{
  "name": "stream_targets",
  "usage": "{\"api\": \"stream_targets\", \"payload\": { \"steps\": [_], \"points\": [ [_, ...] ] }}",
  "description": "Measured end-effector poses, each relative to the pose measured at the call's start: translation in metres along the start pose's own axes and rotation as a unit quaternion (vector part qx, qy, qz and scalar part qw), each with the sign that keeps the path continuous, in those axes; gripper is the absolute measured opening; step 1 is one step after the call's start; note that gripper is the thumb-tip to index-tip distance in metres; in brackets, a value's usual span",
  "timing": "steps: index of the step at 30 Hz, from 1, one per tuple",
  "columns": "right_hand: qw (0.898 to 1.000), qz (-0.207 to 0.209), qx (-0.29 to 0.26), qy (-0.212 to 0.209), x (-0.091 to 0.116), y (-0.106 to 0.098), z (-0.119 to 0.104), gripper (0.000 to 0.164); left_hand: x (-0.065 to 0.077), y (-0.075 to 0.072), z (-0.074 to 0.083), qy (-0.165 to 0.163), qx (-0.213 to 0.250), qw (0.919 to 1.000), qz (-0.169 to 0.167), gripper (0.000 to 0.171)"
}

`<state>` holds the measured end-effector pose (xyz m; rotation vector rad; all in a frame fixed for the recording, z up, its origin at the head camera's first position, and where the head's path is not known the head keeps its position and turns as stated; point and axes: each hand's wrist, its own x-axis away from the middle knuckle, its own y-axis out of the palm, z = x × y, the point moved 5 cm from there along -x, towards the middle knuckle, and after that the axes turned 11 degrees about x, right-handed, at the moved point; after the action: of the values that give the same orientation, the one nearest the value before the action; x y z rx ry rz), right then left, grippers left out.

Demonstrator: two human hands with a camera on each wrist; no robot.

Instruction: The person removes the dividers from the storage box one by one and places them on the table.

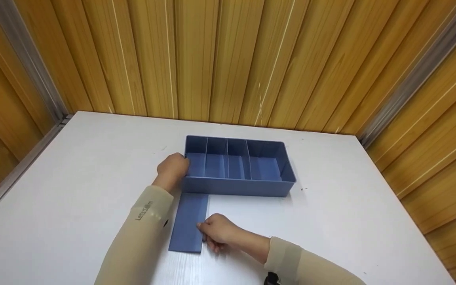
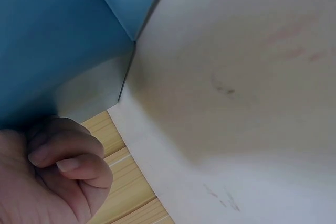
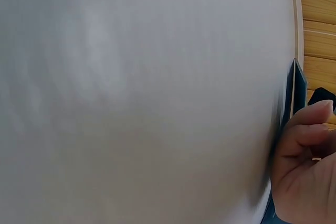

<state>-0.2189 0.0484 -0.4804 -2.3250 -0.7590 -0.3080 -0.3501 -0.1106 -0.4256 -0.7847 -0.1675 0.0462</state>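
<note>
A blue divided storage box stands on the white table, with several compartments parted by thin upright dividers. My left hand grips its left end wall at the rim; in the left wrist view the curled fingers lie against the outside of the blue wall. In front of the box's left corner is a flat, oblong blue panel, its far end right at the base of the box. My right hand pinches the panel's right long edge between thumb and fingers. From the right wrist, the panel shows only edge-on beside the hand.
The white table extends around the box on all sides. Behind it and at both sides rise yellow wood-patterned walls, with grey metal posts at the corners. Small dark specks mark the tabletop right of the box.
</note>
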Motion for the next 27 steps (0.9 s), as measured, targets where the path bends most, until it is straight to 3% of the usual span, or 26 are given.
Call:
{"api": "stream_targets", "payload": {
  "steps": [13, 27],
  "points": [
    [0.995, -0.004, 0.099, 0.016, -0.005, -0.008, -0.005, 0.053, -0.002, 0.002, -0.002, -0.009, 0.004, 0.9999, 0.003, 0.042],
    [0.989, -0.007, 0.144, 0.012, -0.006, -0.012, -0.010, 0.056, -0.001, 0.000, -0.002, -0.005, 0.009, 0.9999, 0.006, 0.043]
  ]
}}
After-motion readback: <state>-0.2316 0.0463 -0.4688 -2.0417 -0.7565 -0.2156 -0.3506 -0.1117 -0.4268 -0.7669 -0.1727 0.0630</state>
